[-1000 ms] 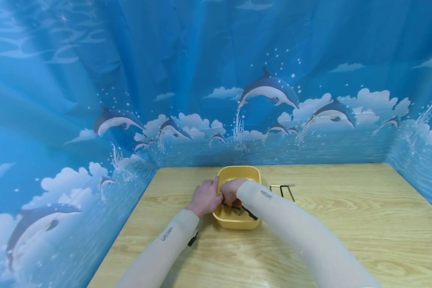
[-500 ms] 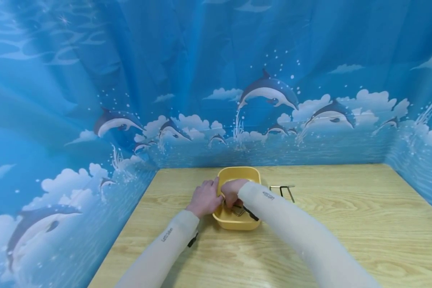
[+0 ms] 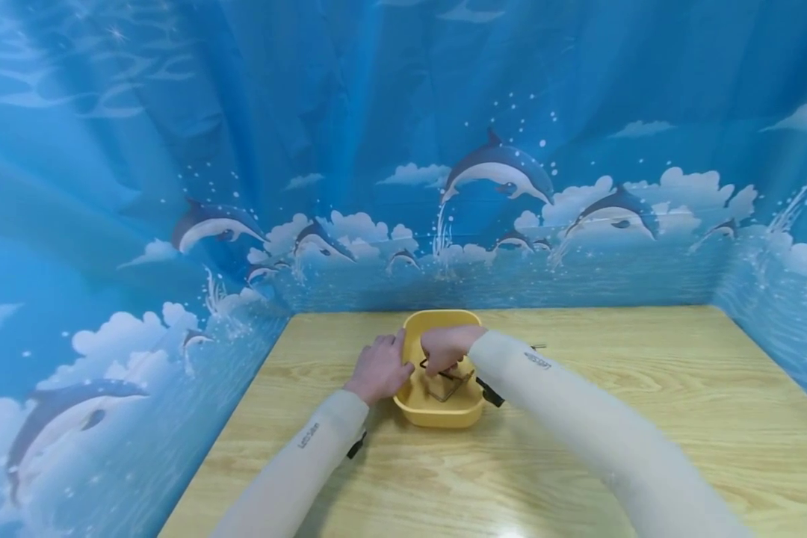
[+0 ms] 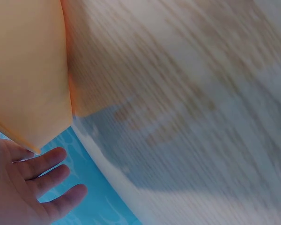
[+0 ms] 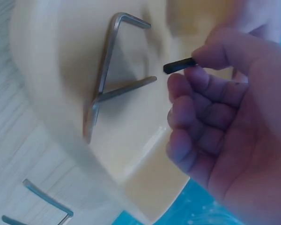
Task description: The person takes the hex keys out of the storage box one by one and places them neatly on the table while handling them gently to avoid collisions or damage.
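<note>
A yellow plastic basin (image 3: 444,420) stands on the table in the head view. My left hand (image 3: 376,370) grips its left rim, the thumb over the edge; in the left wrist view the other fingers (image 4: 49,180) extend loosely past the corner. Inside the basin, my right hand (image 3: 449,346) pinches a black hex key (image 5: 179,65) between thumb and index finger, the remaining fingers curled. The hand hides part of this key. Two metallic L-shaped hex keys (image 5: 107,54) lie crossed on the basin floor, just beside the right hand.
More hex keys (image 5: 49,199) lie on the wooden table (image 3: 619,403) right of the basin, mostly covered by the right sleeve (image 3: 565,403) in the head view. A blue dolphin-print curtain (image 3: 376,276) borders the table behind and at both sides.
My right hand has shifted right and slightly up with the black hex key, exposing more of the keys in the basin. Its sleeve now covers most of the table keys. The left hand stays put.
</note>
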A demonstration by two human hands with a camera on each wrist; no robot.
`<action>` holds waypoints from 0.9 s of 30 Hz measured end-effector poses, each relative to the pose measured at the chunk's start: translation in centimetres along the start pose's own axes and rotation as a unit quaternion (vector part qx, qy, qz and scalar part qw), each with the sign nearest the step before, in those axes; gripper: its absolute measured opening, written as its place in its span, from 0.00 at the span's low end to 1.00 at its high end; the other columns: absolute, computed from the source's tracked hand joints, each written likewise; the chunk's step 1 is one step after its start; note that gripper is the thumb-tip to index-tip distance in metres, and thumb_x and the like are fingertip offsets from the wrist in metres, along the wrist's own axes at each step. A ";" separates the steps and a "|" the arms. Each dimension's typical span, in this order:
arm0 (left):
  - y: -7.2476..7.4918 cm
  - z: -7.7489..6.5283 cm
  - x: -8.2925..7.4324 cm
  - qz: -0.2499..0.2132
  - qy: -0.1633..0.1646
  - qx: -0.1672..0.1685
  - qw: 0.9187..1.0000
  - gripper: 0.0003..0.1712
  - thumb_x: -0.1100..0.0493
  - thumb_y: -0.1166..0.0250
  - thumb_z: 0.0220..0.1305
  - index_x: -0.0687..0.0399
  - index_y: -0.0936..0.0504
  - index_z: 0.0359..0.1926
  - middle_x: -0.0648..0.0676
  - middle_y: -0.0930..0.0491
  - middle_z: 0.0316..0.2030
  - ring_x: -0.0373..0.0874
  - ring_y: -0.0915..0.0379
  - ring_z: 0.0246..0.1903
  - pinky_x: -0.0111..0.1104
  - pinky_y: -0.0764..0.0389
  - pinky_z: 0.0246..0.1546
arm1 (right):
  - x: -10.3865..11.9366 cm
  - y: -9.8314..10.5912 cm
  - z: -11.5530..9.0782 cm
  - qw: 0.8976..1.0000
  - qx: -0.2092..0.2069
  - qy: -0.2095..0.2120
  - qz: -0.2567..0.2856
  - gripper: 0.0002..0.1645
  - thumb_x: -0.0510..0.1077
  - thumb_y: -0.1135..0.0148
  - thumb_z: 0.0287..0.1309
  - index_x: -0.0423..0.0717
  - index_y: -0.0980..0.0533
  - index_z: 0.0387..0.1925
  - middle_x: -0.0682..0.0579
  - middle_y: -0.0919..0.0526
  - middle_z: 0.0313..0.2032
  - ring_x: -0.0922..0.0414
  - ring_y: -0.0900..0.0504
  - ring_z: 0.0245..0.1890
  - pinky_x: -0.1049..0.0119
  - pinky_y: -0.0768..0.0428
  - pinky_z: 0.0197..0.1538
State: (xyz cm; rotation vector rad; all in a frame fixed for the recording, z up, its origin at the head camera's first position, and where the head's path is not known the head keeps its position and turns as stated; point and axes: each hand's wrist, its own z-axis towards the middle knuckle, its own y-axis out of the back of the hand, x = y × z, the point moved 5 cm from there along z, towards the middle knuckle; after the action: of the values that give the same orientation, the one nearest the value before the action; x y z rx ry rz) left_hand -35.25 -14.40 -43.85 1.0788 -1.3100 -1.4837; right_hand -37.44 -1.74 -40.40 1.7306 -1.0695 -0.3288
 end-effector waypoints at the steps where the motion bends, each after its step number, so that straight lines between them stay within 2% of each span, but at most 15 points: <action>1: -0.1 0.0 0.1 -0.002 0.000 0.000 1.000 0.42 0.44 0.44 0.72 0.59 0.45 0.78 0.62 0.29 0.67 0.57 0.35 0.68 0.55 0.29 0.64 | 0.0 0.1 -0.2 1.000 -0.007 0.007 0.003 0.19 0.45 0.38 0.62 0.51 0.25 0.15 0.56 0.26 0.13 0.62 0.34 0.13 0.69 0.35 0.20; 6: -0.4 0.3 0.3 -0.009 0.002 0.000 1.000 0.42 0.44 0.44 0.72 0.58 0.45 0.78 0.62 0.30 0.68 0.57 0.36 0.69 0.54 0.29 0.65 | -0.3 0.3 -1.1 0.997 -0.047 0.060 0.015 0.22 0.45 0.38 0.63 0.54 0.27 0.12 0.60 0.29 0.12 0.65 0.34 0.13 0.71 0.35 0.21; 10: -0.3 0.6 0.4 -0.006 0.000 -0.006 1.000 0.42 0.44 0.44 0.72 0.59 0.45 0.78 0.62 0.29 0.68 0.57 0.35 0.68 0.54 0.29 0.64 | -0.9 0.6 -2.1 0.993 -0.074 0.087 0.035 0.22 0.46 0.38 0.63 0.56 0.28 0.12 0.62 0.31 0.12 0.65 0.38 0.13 0.71 0.36 0.22; 18: -0.1 0.6 0.1 -0.011 0.001 0.004 1.000 0.42 0.44 0.44 0.72 0.58 0.45 0.78 0.62 0.30 0.69 0.56 0.36 0.69 0.53 0.29 0.65 | -2.4 0.5 -4.3 0.986 -0.090 0.106 0.092 0.18 0.43 0.41 0.64 0.55 0.27 0.16 0.61 0.29 0.16 0.64 0.35 0.16 0.70 0.33 0.25; 27: -0.2 0.4 0.4 -0.018 0.011 0.004 1.000 0.42 0.44 0.45 0.72 0.58 0.45 0.78 0.62 0.32 0.70 0.56 0.37 0.70 0.54 0.31 0.66 | -4.2 0.6 -7.5 0.975 -0.113 0.111 0.155 0.16 0.41 0.44 0.66 0.53 0.26 0.20 0.59 0.30 0.17 0.62 0.35 0.18 0.68 0.32 0.28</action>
State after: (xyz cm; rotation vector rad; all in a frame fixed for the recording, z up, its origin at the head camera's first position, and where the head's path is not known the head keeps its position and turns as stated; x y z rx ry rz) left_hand -35.75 -14.62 -44.05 1.1261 -1.2900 -1.4901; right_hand -35.23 6.14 -37.70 1.3394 -1.0726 -0.0545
